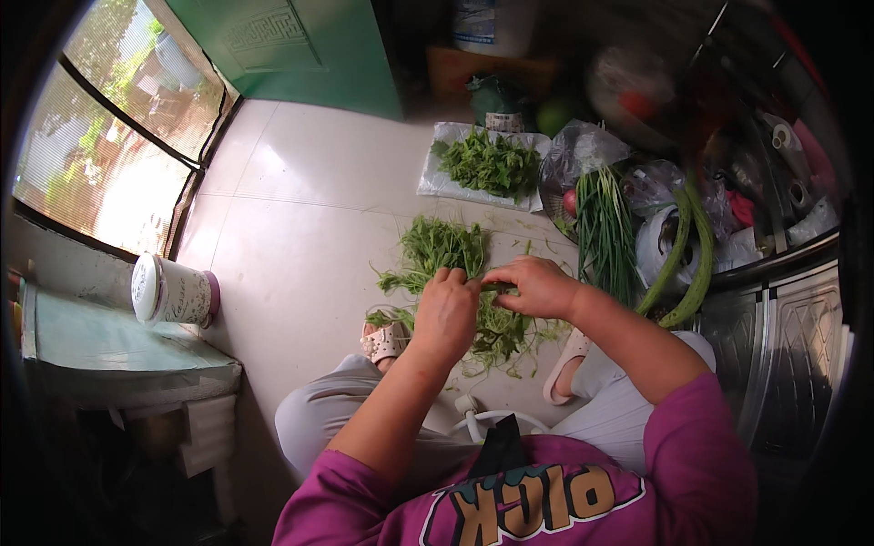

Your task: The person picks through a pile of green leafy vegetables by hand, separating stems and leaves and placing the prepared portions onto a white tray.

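My left hand (447, 307) is closed around green leafy stems, just below a loose pile of leafy greens with tendrils (442, 246) on the floor. Close to its right, my right hand (529, 286) pinches a green stem between thumb and fingers; the stem runs across to the left hand. Beneath both hands lies a heap of thin tendrils and leaves (504, 334). Farther off, a pile of leafy greens (490, 164) rests on a flattened plastic bag (434, 179). A few leaves show beside my left wrist, near a clog.
At right lie green chives (606, 232), two long ridged gourds (695, 273) and a dark wire basket (554, 208) with plastic bags. A white lidded bucket (174, 290) is at left by a low table (123, 334). A green door (307, 54) stands at the back.
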Tool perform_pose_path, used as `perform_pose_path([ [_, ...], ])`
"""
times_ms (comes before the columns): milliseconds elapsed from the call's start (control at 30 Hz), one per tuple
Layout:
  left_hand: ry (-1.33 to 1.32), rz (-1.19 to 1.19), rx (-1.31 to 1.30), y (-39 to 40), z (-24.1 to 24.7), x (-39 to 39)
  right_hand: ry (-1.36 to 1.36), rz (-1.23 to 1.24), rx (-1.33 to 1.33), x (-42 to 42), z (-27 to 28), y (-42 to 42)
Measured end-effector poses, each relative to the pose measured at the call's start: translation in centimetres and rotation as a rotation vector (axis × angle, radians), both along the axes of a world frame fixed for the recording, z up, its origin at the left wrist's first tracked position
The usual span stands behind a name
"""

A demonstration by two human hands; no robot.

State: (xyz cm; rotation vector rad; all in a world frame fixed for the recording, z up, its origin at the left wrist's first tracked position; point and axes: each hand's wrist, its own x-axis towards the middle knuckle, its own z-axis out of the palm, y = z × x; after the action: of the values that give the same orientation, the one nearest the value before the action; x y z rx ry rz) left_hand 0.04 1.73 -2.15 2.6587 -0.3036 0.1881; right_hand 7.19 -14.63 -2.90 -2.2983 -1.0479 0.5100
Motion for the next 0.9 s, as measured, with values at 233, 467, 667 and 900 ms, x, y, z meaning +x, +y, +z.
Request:
perform_pose_path([
  [233, -0.065, 0.221, -0.070, 3.1, -0.2, 0.5, 0.124, -0.262, -0.196, -0.6, -2.3, -4.2],
  [467, 0.447, 0.223, -0.684, 2.6, -0.6, 0.1, 0.787, -0.515, 0.608, 0.1, 2.7, -4.4],
  [667, 0.631, 0.127, -1.505, 0.2, 3.2, 0.2, 0.859, -0.302, 0.650, -2.1, 4.5, -3.3],
  [900, 0.720, 0.067, -1.665, -1.7, 3.9, 0.1, 0.452, -0.284, 0.530, -2.8, 3.9, -2.8],
])
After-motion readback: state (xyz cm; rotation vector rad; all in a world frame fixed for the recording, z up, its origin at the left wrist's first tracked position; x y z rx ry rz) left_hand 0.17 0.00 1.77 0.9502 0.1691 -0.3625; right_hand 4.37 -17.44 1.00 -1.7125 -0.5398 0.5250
